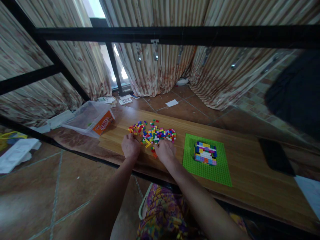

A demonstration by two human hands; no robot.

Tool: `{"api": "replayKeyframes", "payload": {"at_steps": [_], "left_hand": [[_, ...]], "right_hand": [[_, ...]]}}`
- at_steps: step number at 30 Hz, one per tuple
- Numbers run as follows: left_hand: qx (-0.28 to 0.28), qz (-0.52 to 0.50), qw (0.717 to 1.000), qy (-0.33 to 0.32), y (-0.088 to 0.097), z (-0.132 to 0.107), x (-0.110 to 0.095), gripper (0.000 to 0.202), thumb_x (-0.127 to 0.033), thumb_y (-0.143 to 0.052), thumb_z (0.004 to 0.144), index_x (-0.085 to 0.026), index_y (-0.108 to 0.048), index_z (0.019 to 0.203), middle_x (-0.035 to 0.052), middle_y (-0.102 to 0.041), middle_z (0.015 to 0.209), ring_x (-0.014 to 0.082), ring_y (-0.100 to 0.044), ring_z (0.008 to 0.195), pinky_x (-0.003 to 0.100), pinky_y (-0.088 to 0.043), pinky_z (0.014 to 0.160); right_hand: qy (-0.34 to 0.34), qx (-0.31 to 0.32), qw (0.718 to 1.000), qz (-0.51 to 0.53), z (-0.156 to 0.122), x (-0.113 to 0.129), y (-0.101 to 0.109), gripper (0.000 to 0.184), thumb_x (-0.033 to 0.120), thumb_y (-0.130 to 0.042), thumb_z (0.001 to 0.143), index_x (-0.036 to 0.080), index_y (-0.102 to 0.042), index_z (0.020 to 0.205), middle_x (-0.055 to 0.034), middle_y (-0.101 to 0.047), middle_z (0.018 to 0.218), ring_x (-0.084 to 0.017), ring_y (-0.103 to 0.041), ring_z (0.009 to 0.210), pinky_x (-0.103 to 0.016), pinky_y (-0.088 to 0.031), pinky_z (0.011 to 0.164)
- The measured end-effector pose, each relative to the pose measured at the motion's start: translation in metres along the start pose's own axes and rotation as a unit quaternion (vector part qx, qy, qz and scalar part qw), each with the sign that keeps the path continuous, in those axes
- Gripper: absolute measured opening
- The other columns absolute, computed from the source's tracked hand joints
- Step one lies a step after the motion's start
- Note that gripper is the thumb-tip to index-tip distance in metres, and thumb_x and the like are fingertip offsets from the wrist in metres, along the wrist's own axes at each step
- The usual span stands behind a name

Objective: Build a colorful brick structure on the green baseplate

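A loose pile of small coloured toy bricks (pixel 157 133) is spread over the wooden board. My left hand (pixel 131 146) rests at the pile's near left edge, fingers curled down by the bricks; what they hold, if anything, is hidden. At the near right side of the heap, my right hand (pixel 165 149) has its fingers bent together among the bricks, and I cannot make out a piece in them. To the right lies a green studded baseplate (pixel 187 160), with a block of stacked multicoloured bricks (pixel 205 154) standing on it.
A clear plastic bin (pixel 85 116) with an orange label stands at the board's left end. A dark flat phone-like object (pixel 276 156) lies at the right, near a white sheet (pixel 310 191). A black metal bar (pixel 175 36) crosses above, before striped curtains.
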State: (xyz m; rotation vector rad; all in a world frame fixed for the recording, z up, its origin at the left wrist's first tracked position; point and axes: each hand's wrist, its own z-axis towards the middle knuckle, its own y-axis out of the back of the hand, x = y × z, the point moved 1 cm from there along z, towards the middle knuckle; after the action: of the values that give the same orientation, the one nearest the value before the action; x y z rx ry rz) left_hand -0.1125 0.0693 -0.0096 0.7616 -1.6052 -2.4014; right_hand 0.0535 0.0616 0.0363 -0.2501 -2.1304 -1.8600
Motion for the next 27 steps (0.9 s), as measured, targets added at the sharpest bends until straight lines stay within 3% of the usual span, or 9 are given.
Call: {"api": "replayKeyframes", "payload": {"at_steps": [9,14,19,27], "left_hand": [[-0.002,-0.004,1.000,0.002,-0.002,0.001,0.001,0.027,-0.017,-0.046,0.087,-0.015,-0.068,0.103,0.0120,-0.063,0.099,0.0236,-0.060,0.092,0.032,-0.043,0.077],[-0.002,-0.005,1.000,-0.001,-0.003,0.001,0.002,0.028,-0.017,-0.046,0.086,-0.015,-0.068,0.103,0.0119,-0.063,0.098,0.0235,-0.060,0.091,0.032,-0.043,0.077],[-0.001,-0.005,1.000,-0.001,-0.003,0.000,0.002,0.028,-0.016,-0.046,0.086,-0.015,-0.068,0.103,0.0122,-0.062,0.098,0.0234,-0.060,0.091,0.032,-0.043,0.077],[-0.001,-0.005,1.000,0.000,-0.003,0.000,0.002,0.031,-0.017,-0.044,0.087,-0.016,-0.068,0.108,0.0127,-0.063,0.099,0.0246,-0.060,0.091,0.033,-0.043,0.076]], "right_hand": [[0.036,-0.023,0.998,0.043,0.008,-0.013,-0.004,0.027,0.019,-0.050,0.090,0.022,-0.077,0.088,-0.0089,-0.071,0.097,-0.021,-0.064,0.090,-0.028,-0.045,0.074],[0.165,-0.030,0.982,0.086,0.012,-0.022,-0.005,0.032,0.013,-0.049,0.089,0.026,-0.077,0.098,-0.0046,-0.069,0.096,-0.018,-0.061,0.092,-0.025,-0.042,0.081],[0.259,0.009,0.965,0.026,0.023,-0.023,-0.008,0.036,0.009,-0.049,0.086,0.028,-0.077,0.099,-0.0032,-0.067,0.093,-0.018,-0.058,0.092,-0.025,-0.041,0.077],[0.291,0.061,0.954,-0.048,0.042,-0.019,-0.004,0.023,0.016,-0.058,0.085,0.025,-0.075,0.096,-0.0043,-0.067,0.097,-0.019,-0.058,0.091,-0.026,-0.039,0.072]]}}
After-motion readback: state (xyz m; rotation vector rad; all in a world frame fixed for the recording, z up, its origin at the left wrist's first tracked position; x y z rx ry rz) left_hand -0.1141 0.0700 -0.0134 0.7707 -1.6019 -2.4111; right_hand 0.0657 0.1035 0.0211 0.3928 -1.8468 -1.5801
